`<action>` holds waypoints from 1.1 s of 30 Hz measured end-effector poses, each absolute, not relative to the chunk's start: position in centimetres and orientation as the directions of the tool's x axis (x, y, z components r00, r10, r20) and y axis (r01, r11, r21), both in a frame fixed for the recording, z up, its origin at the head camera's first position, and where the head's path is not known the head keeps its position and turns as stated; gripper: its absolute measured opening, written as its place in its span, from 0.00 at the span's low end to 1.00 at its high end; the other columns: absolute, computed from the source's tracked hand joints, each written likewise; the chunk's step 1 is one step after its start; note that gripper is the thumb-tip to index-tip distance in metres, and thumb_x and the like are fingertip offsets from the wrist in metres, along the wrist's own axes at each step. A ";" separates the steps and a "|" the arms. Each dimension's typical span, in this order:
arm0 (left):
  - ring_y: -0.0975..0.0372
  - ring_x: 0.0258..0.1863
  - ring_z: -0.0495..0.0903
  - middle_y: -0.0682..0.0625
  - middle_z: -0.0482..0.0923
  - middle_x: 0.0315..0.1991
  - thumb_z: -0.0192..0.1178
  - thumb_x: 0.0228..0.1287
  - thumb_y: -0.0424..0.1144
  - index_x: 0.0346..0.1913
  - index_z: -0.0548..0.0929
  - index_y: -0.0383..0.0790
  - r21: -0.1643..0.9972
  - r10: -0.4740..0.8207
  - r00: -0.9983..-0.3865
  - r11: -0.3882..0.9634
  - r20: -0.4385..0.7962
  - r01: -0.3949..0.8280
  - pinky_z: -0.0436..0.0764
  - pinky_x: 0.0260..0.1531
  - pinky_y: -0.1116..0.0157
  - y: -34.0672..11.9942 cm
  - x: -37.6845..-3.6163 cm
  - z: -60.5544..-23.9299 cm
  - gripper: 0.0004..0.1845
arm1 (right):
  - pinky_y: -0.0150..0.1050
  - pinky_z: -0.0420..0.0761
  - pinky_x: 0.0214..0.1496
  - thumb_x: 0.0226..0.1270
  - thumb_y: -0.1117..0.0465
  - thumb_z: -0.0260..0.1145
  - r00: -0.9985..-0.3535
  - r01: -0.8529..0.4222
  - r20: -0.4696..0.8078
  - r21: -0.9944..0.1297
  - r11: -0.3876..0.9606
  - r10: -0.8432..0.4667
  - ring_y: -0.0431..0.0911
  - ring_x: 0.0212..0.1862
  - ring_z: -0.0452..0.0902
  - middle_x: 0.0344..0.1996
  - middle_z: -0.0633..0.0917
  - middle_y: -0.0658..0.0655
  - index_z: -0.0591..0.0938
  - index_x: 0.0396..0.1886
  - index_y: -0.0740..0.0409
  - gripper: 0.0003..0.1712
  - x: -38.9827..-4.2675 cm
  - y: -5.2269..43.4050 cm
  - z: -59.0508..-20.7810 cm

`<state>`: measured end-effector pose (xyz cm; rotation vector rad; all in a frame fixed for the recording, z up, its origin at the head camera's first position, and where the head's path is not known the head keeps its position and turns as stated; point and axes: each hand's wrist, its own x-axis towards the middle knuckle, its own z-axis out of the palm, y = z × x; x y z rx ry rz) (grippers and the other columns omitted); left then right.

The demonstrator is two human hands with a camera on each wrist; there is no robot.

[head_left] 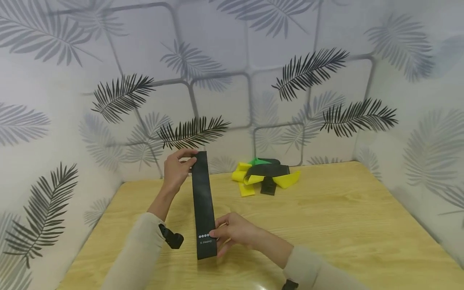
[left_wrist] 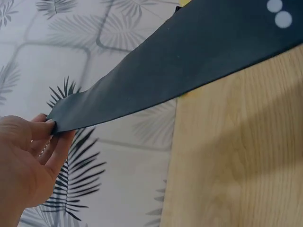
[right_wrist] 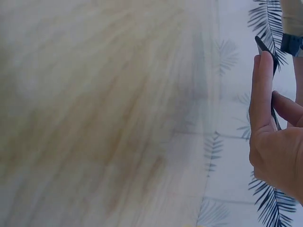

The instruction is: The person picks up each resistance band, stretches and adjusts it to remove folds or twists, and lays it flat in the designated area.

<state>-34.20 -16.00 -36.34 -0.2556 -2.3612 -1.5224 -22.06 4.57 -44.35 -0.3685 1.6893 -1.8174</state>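
Hands hold a black resistance band [head_left: 204, 205] stretched flat between them, running from the middle of the head view down toward the lower centre. At its far end the left hand [head_left: 176, 171] pinches the top edge, thumb and fingertips curled over the band's corner; the left wrist view shows the same pinch at the left edge of the frame, the band [left_wrist: 189, 66] sweeping up to the upper right with two white dots near its tip. Lower down, the right hand [head_left: 233, 233] grips the band's near end from the right, fingers bent around the edge just beside a row of white dots and the printed word "X-Heavy". In the right wrist view that hand [right_wrist: 274, 142] fills the right edge, fingers raised along a thin dark sliver of the band [right_wrist: 263, 46].

The band hangs just above a wooden table [head_left: 344, 225], its lower end close to the surface. Behind it, toward the upper middle of the tabletop, lies a loose pile of bands [head_left: 264, 175] in yellow, green and black, well apart from both hands. Walls with a leaf pattern [head_left: 308, 72] enclose the table on three sides
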 end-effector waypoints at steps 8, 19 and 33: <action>0.51 0.40 0.89 0.35 0.79 0.57 0.65 0.72 0.28 0.65 0.80 0.38 0.879 0.075 -0.982 0.438 0.174 0.189 0.90 0.42 0.56 -18.7 -34.4 -38.6 0.21 | 0.52 0.90 0.39 0.72 0.70 0.67 -0.695 0.315 -0.255 -0.949 0.034 -0.673 0.47 0.29 0.88 0.35 0.91 0.64 0.84 0.39 0.64 0.01 -20.3 2.7 -45.3; 0.54 0.37 0.86 0.34 0.79 0.52 0.65 0.70 0.25 0.58 0.83 0.29 0.873 0.164 -0.986 0.477 0.024 0.100 0.90 0.41 0.53 -21.1 -34.3 -41.4 0.15 | 0.38 0.90 0.39 0.73 0.70 0.65 -0.560 0.392 -0.271 -0.919 0.037 -0.783 0.51 0.39 0.91 0.41 0.88 0.75 0.82 0.36 0.59 0.05 -18.5 0.8 -46.3; 0.55 0.35 0.87 0.38 0.80 0.44 0.65 0.69 0.24 0.52 0.84 0.28 0.822 0.290 -0.950 0.565 -0.115 0.073 0.90 0.43 0.52 -23.4 -33.5 -43.7 0.11 | 0.20 0.77 0.24 0.72 0.67 0.68 -0.640 0.364 -0.359 -0.920 0.143 -0.680 0.32 0.22 0.80 0.19 0.85 0.46 0.87 0.29 0.57 0.09 -16.1 -2.3 -46.1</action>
